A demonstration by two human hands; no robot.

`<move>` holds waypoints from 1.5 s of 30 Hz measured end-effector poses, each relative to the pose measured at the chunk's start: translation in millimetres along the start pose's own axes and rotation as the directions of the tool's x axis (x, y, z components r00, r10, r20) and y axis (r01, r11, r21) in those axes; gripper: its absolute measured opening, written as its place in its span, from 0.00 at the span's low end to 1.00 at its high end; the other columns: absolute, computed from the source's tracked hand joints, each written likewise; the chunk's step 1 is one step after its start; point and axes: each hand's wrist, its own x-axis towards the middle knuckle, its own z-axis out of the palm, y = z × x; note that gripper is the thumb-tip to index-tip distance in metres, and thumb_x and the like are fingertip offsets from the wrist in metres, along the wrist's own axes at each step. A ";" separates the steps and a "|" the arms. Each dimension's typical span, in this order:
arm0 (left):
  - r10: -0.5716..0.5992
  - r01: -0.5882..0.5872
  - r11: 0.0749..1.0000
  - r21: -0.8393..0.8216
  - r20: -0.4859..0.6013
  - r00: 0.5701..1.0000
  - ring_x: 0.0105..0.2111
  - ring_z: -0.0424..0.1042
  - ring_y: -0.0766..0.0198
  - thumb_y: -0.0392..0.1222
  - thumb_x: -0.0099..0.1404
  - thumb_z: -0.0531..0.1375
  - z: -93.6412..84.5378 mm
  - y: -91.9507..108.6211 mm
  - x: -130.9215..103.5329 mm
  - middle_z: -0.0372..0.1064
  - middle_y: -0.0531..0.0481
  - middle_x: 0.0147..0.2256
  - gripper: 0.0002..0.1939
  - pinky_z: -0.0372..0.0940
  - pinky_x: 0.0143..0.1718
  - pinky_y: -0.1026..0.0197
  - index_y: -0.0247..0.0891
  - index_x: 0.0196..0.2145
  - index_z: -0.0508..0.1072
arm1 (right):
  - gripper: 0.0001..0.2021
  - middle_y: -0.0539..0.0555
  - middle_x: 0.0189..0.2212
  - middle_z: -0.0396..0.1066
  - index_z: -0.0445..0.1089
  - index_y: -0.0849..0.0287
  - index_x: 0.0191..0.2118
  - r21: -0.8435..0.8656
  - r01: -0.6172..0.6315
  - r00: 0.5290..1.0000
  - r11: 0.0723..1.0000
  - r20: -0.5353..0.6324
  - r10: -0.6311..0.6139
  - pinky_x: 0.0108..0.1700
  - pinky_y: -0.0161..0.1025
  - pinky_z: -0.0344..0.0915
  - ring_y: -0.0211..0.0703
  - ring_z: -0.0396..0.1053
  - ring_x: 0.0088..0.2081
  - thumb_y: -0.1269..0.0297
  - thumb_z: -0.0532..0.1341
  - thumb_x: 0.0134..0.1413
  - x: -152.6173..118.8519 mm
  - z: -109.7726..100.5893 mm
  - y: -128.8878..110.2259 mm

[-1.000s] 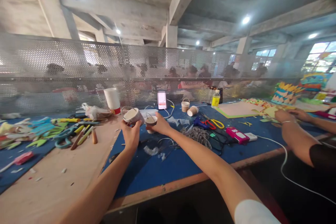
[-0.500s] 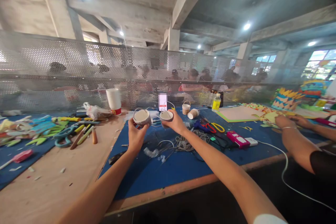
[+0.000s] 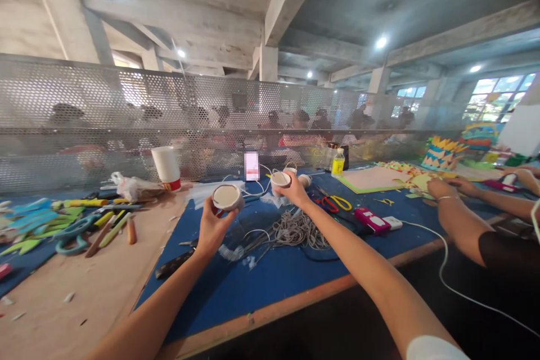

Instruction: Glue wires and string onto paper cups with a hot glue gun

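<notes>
My left hand (image 3: 217, 224) grips a small pale paper cup (image 3: 228, 197) from below and the side, its round face tilted toward me. Farther back and to the right, my right hand (image 3: 296, 190) has its fingers round a second small pale cup (image 3: 279, 180). Just behind that hand stands another small cup with a looped handle (image 3: 291, 167); one more cup (image 3: 305, 180) lies on its side, partly hidden. A bundle of grey cord (image 3: 295, 229) rests on the blue mat (image 3: 253, 292) below my right forearm. Behind both hands is a propped phone (image 3: 252, 166).
Blue-handled scissors (image 3: 76, 234) and several tools lie at left beside stacked white cups (image 3: 166, 166). At right are yellow-and-red scissors (image 3: 340, 203), a magenta box (image 3: 372, 221), a yellow-labelled bottle (image 3: 338, 163) and a co-worker's arm (image 3: 458, 225). A perforated metal screen (image 3: 202, 124) stands behind.
The two cups have moved apart. My right hand has carried its cup rightward, near the standing cup; the left cup is slightly lower and closer. The view has turned a little right.
</notes>
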 end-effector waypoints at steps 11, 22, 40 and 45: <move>-0.046 0.045 0.999 0.012 0.052 0.998 0.54 0.69 0.51 0.43 0.51 0.70 1.2 -7.5 -0.2 0.69 0.42 0.51 0.31 0.64 0.57 0.47 0.39 0.50 0.65 | 0.35 0.56 0.49 0.70 0.63 0.58 0.54 -0.042 -0.097 0.994 0.994 -0.054 0.095 0.53 0.44 0.65 0.45 0.70 0.48 0.52 0.71 0.39 21.8 -0.4 24.2; -0.075 0.072 0.997 0.035 0.081 0.994 0.54 0.70 0.52 0.44 0.52 0.69 3.6 -7.4 -2.4 0.70 0.44 0.51 0.29 0.65 0.56 0.48 0.40 0.50 0.65 | 0.33 0.63 0.52 0.68 0.67 0.60 0.52 -0.395 -0.238 0.967 0.887 -0.182 0.179 0.58 0.50 0.57 0.56 0.64 0.55 0.55 0.72 0.39 63.4 6.4 40.7; -0.079 0.076 0.996 0.042 0.085 0.993 0.53 0.71 0.52 0.44 0.53 0.69 3.0 -13.0 -1.1 0.70 0.43 0.53 0.31 0.65 0.56 0.48 0.40 0.53 0.65 | 0.28 0.70 0.51 0.66 0.63 0.68 0.53 -0.556 -0.292 0.943 0.778 -0.303 0.137 0.54 0.44 0.60 0.58 0.65 0.54 0.59 0.67 0.48 77.3 56.1 61.4; -0.077 0.071 0.995 0.067 0.086 0.993 0.53 0.71 0.52 0.45 0.54 0.69 3.1 -13.8 -1.2 0.70 0.43 0.52 0.31 0.65 0.56 0.49 0.39 0.53 0.64 | 0.27 0.70 0.53 0.65 0.61 0.68 0.54 -0.532 -0.282 0.936 0.799 -0.336 0.107 0.58 0.46 0.57 0.58 0.61 0.57 0.61 0.65 0.50 74.8 61.3 66.0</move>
